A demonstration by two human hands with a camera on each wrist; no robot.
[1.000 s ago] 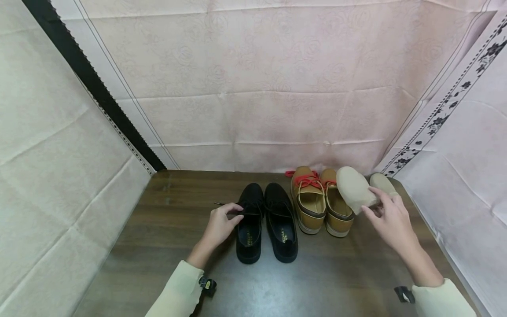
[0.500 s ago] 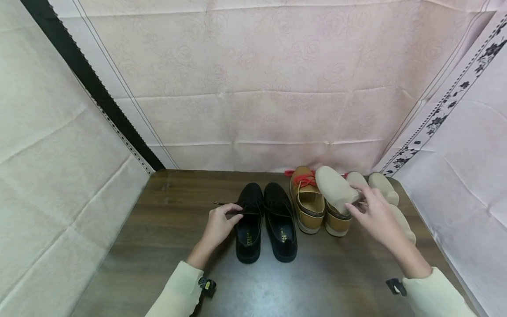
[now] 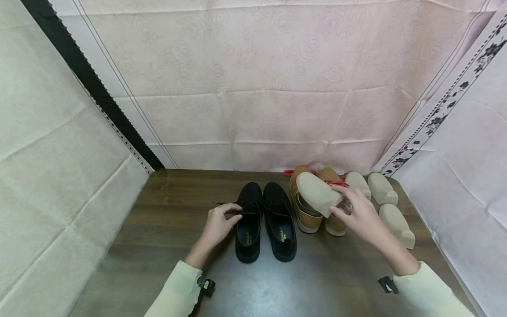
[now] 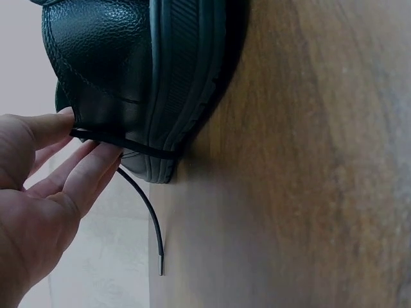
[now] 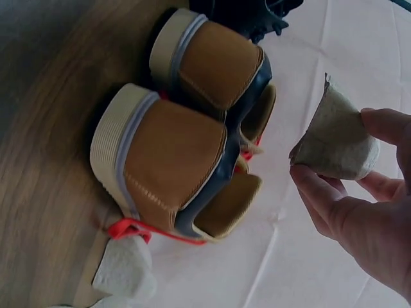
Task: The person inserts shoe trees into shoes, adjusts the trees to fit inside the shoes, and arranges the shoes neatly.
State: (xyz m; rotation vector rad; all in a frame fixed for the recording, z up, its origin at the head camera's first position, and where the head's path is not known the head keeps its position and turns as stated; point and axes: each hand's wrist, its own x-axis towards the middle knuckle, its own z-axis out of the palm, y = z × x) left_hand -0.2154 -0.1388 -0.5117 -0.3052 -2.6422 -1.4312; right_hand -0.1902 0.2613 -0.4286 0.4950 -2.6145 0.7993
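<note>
In the head view my right hand [image 3: 358, 213] grips a cream moulded shoe insert [image 3: 318, 193] between thumb and fingers, above the tan shoes with red laces [image 3: 305, 220]. The right wrist view shows this shoe insert [image 5: 340, 138] raised apart from the shoes, hollow side away from the palm. My left hand [image 3: 218, 224] is at the left side of the left black shoe [image 3: 248, 224]. In the left wrist view its fingertips touch the shoe [image 4: 103, 58] and its black lace [image 4: 128, 144], thumb and fingers relaxed and apart. A second black shoe [image 3: 280, 224] stands beside it.
Three more cream inserts lie at the right: one insert [image 3: 358, 182] beside the tan shoes, another insert [image 3: 382, 188] farther right, and a front insert [image 3: 397, 225]. A cloth-covered wall [image 3: 253, 110] rises behind the wooden table [image 3: 166, 264], with further cloth at both sides.
My right hand has moved left with the shoe insert, from right of the tan shoes to above them, uncovering the inserts on the table. My left hand has stayed at the black shoe.
</note>
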